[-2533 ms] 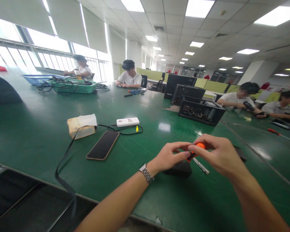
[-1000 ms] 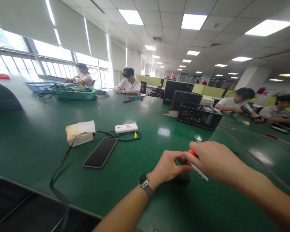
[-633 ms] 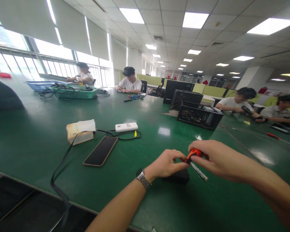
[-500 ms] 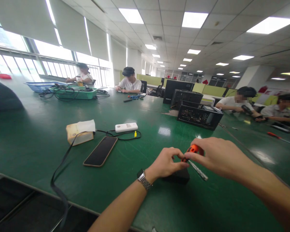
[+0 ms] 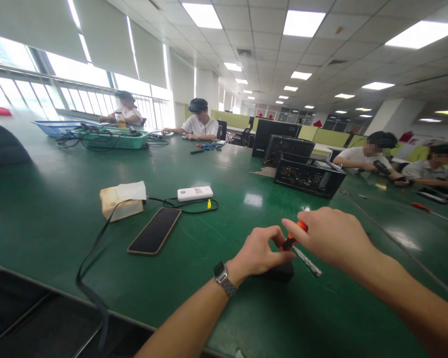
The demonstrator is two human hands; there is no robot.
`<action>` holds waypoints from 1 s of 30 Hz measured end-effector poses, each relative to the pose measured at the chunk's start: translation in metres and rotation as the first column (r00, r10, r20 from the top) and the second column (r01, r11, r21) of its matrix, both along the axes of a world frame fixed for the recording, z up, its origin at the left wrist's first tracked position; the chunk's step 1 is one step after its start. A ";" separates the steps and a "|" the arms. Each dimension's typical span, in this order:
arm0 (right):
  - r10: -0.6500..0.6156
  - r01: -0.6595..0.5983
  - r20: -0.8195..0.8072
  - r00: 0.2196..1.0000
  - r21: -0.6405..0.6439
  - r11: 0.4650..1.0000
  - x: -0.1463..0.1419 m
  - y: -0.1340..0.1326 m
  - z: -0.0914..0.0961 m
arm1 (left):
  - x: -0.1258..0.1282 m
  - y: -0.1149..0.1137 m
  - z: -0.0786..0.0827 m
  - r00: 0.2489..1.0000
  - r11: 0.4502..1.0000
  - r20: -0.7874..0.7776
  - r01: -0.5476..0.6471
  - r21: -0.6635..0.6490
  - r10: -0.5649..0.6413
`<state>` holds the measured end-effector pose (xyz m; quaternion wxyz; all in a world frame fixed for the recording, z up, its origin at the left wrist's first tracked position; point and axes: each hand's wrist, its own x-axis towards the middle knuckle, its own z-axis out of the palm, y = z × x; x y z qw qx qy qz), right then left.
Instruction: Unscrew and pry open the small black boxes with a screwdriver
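My right hand (image 5: pixel 330 237) is closed round the orange handle of a small screwdriver (image 5: pixel 295 234), tilted over a flat black box (image 5: pixel 281 271) on the green table (image 5: pixel 59 209). My left hand (image 5: pixel 259 251), with a metal watch on its wrist, pinches the screwdriver's lower part just above the box. A silver pen-like rod (image 5: pixel 308 262) lies on the table under my right hand.
A phone (image 5: pixel 155 230) lies face up to the left, beside a tissue pack (image 5: pixel 121 200), a white power bank (image 5: pixel 194 193) and a black cable (image 5: pixel 93 258). A black computer case (image 5: pixel 309 175) stands further back. Several other people sit around the table. Baskets (image 5: pixel 108 136) are far left.
Both hands stay together over the black box while my right hand turns and tilts the orange handle slightly. The view has shifted a little.
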<state>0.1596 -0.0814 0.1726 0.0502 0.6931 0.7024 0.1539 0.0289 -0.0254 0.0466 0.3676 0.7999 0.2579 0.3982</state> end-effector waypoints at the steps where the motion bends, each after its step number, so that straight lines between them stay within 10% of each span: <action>1: 0.029 -0.029 -0.004 1.000 -0.008 1.000 0.002 0.001 -0.001 | 0.000 -0.001 0.000 1.000 1.000 0.007 0.022 -0.010 -0.022; 8: 0.260 -0.265 -0.100 0.960 -0.040 0.963 0.019 0.001 -0.003 | -0.007 -0.005 0.004 0.974 0.974 0.058 0.214 0.077 -0.219; 13: 0.329 -0.363 -0.259 0.908 -0.095 0.927 0.022 -0.006 0.007 | -0.002 -0.007 0.000 0.993 0.988 -0.003 0.114 0.107 -0.114; 20: 0.070 -0.072 -0.056 0.996 -0.040 0.997 0.011 -0.015 0.005 | 0.001 -0.010 -0.006 0.996 0.995 0.038 -0.086 0.054 0.084; 30: 0.119 -0.120 -0.075 0.990 -0.012 0.993 0.001 -0.013 0.000 | 0.000 -0.013 -0.005 0.996 0.998 0.055 -0.065 -0.024 0.066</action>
